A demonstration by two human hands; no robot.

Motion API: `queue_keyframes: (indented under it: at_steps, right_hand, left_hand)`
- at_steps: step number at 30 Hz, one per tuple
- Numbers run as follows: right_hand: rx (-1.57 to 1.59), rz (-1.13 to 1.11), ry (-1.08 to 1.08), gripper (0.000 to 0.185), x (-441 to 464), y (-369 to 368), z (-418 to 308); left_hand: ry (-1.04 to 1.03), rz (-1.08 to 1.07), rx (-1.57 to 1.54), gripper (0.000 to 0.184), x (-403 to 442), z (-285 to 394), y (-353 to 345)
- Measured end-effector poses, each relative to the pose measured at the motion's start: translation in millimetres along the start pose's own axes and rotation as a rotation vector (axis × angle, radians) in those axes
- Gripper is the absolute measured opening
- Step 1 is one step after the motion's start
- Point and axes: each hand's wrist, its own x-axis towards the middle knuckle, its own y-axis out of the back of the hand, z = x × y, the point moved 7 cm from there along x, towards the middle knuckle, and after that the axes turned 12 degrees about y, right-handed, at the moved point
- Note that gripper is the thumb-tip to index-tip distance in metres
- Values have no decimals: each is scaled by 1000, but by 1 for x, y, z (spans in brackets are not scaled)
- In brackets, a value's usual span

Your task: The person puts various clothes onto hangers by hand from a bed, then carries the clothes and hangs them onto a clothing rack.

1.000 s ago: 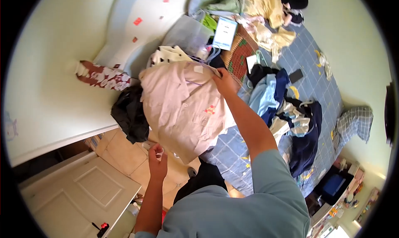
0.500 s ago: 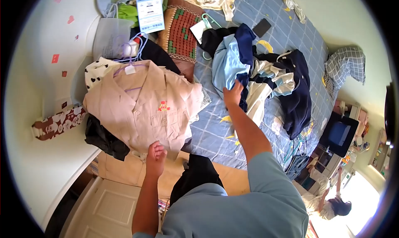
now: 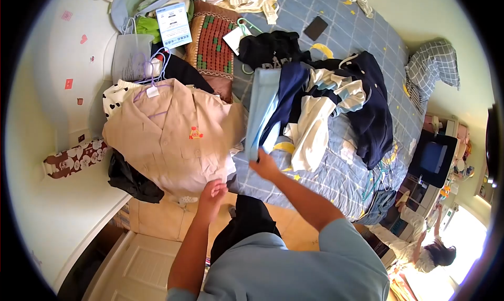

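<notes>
My right hand (image 3: 264,164) is closed on the near end of a light blue and navy garment (image 3: 265,104), which stretches away from it across the bed. My left hand (image 3: 212,196) hovers by the lower edge of a beige button-up shirt (image 3: 176,130), its fingers loosely bent and apart, holding nothing. The shirt lies on a purple hanger and has a red emblem on the chest. Right of the light blue garment is a bunched white and blue garment (image 3: 312,125), with a dark navy garment (image 3: 371,112) beside it.
A black top (image 3: 270,48), a phone-like dark slab (image 3: 315,28) and a brown patterned cushion (image 3: 212,43) lie on the blue checked bed (image 3: 286,17). Hangers and a clear bin (image 3: 131,56) stand at left. Another person (image 3: 420,248) is at the far right.
My right hand has drawn the light blue garment toward me and left, straightening it and uncovering the black top. My left hand has shifted slightly right. The view has turned a little.
</notes>
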Motion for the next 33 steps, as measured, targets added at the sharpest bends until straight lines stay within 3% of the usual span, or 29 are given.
queue_keyframes:
  at_steps: [2, 4, 5, 8, 9, 12, 14, 15, 16, 18, 19, 22, 23, 26, 29, 32, 33]
  right_hand:
    - [88, -52, 156, 33, -48, -24, -23]
    - [276, -136, 237, 28, -94, -22, -79]
    - [233, -191, 301, 24, -114, -34, -81]
    - [785, -216, 286, 22, -158, -51, -74]
    - [892, -148, 50, 23, -171, -42, -58]
    - [947, 138, -359, 52, -190, -31, 13]
    - [1327, -38, -466, 72, -200, -42, 1]
    - [1536, -101, -237, 82, -198, -43, -23]
    - [1617, -37, -188, 68, -193, -47, -22]
    - [1413, 7, -173, 49, -183, -59, 10]
    - [1409, 84, -206, 43, -199, -43, -12]
    - [1438, 43, -75, 44, -243, -22, -37]
    - [1441, 57, -43, 47, -262, -15, -48]
    - [1517, -113, 89, 54, -331, 11, -83]
    - [1546, -201, 131, 59, -388, 38, -89]
    - [1449, -191, 201, 59, -438, 75, -79]
    - [1415, -111, 261, 57, -444, 91, -62]
  left_hand:
    - [84, -55, -142, 53, 3, 11, -24]
    - [252, -17, -61, 43, -16, 44, -57]
    - [176, -9, -18, 38, -10, 40, -58]
    - [-3, -21, 0, 28, -12, 14, -61]
    - [-45, -57, -66, 27, -28, 21, -68]
    - [-99, -213, -61, 27, -89, 23, -92]
    - [-143, -309, 96, 29, -134, 16, -108]
    - [-147, -383, 257, 31, -154, 3, -113]
    - [-146, -475, 323, 33, -168, -19, -117]
    - [-163, -425, 522, 33, -194, -63, -113]
    - [-169, -391, 699, 34, -218, -67, -111]
    - [-178, -413, 301, 36, -225, -123, -77]
    - [-99, -247, 208, 43, -228, -133, -58]
    - [-166, 39, -17, 51, -233, -136, -34]
    - [-70, -25, -253, 55, -226, -142, -68]
    - [-83, -402, -607, 58, -236, -126, -135]
    - [-150, -446, -673, 48, -249, -113, -155]
